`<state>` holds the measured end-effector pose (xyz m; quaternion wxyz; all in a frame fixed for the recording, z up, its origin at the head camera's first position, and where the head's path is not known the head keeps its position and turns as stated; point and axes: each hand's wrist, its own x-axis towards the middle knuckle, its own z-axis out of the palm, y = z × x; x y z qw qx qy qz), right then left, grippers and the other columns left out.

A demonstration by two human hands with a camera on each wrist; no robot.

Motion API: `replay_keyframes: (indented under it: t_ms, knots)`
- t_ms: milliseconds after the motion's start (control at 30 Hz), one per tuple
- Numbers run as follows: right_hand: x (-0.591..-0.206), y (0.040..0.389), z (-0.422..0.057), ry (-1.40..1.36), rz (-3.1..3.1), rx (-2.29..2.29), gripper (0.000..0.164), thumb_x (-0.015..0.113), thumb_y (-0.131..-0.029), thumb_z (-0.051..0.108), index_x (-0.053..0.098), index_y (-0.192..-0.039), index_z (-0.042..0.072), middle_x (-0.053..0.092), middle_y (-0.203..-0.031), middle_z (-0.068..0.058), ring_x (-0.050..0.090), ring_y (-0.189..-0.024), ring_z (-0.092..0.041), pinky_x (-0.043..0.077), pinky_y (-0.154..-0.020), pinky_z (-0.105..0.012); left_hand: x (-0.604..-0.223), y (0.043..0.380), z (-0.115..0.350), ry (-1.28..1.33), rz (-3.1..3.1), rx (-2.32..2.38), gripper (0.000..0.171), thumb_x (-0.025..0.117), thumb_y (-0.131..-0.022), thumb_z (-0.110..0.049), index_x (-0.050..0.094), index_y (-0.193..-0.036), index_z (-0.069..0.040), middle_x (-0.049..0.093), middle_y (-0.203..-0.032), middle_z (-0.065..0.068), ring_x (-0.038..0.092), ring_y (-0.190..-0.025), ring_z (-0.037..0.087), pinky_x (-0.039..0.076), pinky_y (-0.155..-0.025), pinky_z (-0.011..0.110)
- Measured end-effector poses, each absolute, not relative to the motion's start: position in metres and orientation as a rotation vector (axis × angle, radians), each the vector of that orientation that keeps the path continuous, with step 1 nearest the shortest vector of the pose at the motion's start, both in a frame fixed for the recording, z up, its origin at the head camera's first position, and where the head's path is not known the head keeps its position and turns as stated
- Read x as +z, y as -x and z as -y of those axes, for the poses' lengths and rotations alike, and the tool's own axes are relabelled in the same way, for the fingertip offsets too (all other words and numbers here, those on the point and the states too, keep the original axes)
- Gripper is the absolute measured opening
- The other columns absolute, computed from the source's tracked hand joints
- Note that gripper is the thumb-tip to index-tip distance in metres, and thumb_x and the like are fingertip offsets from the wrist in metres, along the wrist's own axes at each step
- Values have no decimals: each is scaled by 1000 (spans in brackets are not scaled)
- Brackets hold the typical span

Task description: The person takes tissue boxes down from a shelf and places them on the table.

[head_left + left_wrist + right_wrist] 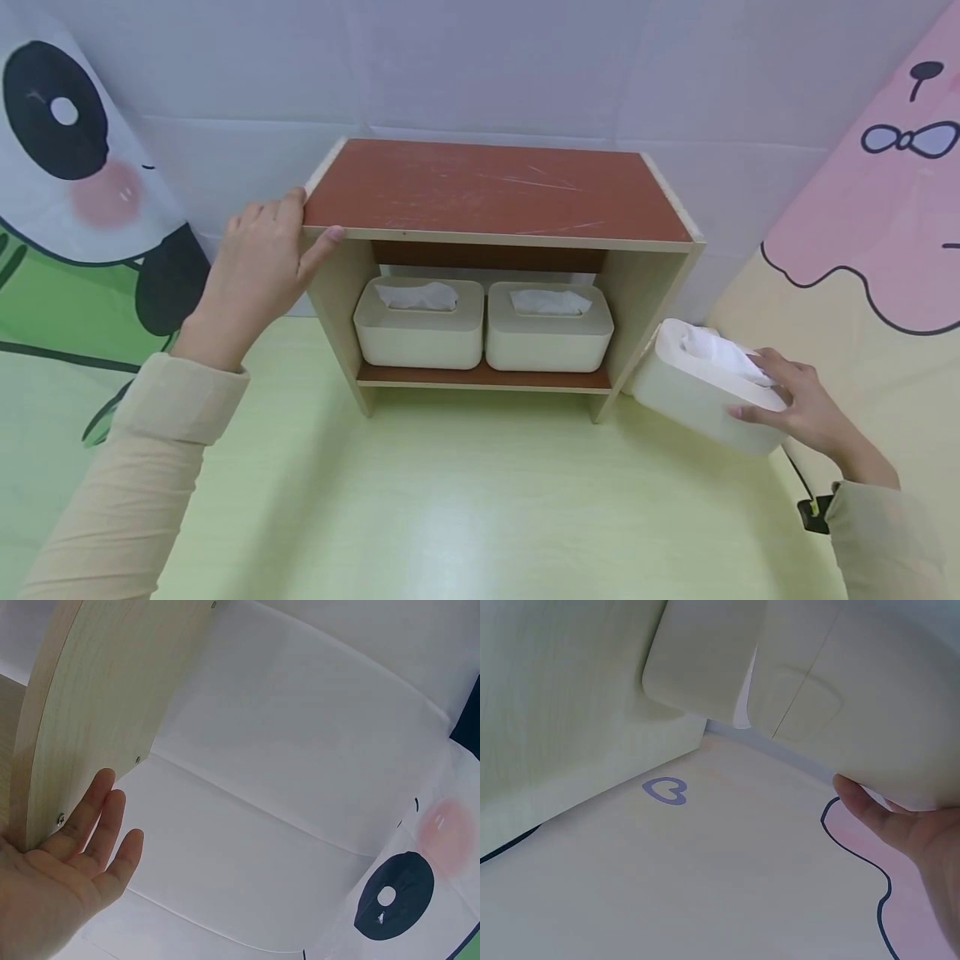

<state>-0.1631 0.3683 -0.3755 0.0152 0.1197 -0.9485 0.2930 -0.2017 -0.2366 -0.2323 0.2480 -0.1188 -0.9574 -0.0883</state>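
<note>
My left hand (258, 262) rests on the upper left front corner of a small wooden shelf (480, 187) with a red-brown top. Its thumb lies on the top's front edge; in the left wrist view, its straight fingers extend beside the side panel (105, 697). To the shelf's right, my right hand (798, 400) grips the right end of a cream tissue box (705, 404), thumb on the near side. That box is tilted, white tissue (720, 354) showing on top. Inside the shelf, two similar tissue boxes, a left one (418, 337) and a right one (550, 342), stand side by side.
Another pale rounded box-like surface (701, 660) shows beside the shelf panel in the right wrist view. A small black object (813, 512) with a cord lies near my right sleeve. Cartoon-printed sheets (862, 208) line both sides, and pale green flooring (450, 483) lies in front.
</note>
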Motion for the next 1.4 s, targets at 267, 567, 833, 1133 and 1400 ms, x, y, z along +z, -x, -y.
replay_keyframes:
  t_ms: [267, 567, 833, 1133, 1400]
  knots:
    - [-389, 150, -369, -350, 2984, 961, 83, 74, -73, 26, 31, -142, 6, 21, -147, -22, 15, -122, -49, 24, -82, -64, -233, 202, 237, 324, 2608, -241, 64, 39, -95, -46, 37, -127, 9, 54, -104, 29, 47, -92, 44, 33, -86, 58]
    - [-407, 144, -368, -353, 3003, 944, 85, 75, -70, 25, 33, -139, -1, 16, -146, -32, 16, -120, -49, 23, -83, -66, -234, 202, 238, 323, 2612, -246, 65, 39, -95, -46, 36, -129, 8, 54, -109, 30, 47, -95, 45, 32, -88, 58]
    - [-422, 145, -366, -381, 3005, 948, 83, 77, -68, 27, 38, -136, 0, 22, -142, -32, 14, -120, -49, 21, -83, -66, -234, 202, 238, 317, 2612, -249, 65, 39, -95, -46, 35, -130, 8, 53, -110, 30, 46, -96, 46, 32, -88, 58]
    - [-444, 146, -365, -427, 3024, 879, 84, 78, -67, 32, 40, -134, 0, 25, -140, -34, 17, -119, -50, 21, -83, -66, -234, 203, 238, 324, 2610, -252, 66, 39, -95, -46, 35, -132, 8, 53, -112, 31, 47, -97, 46, 33, -86, 58]
    - [-451, 148, -360, -502, 2969, 787, 81, 80, -62, 33, 47, -127, -2, 33, -135, -35, 25, -114, -51, 21, -85, -62, -234, 202, 238, 333, 2597, -252, 63, 39, -95, -45, 36, -128, 8, 54, -105, 30, 47, -92, 45, 33, -85, 57]
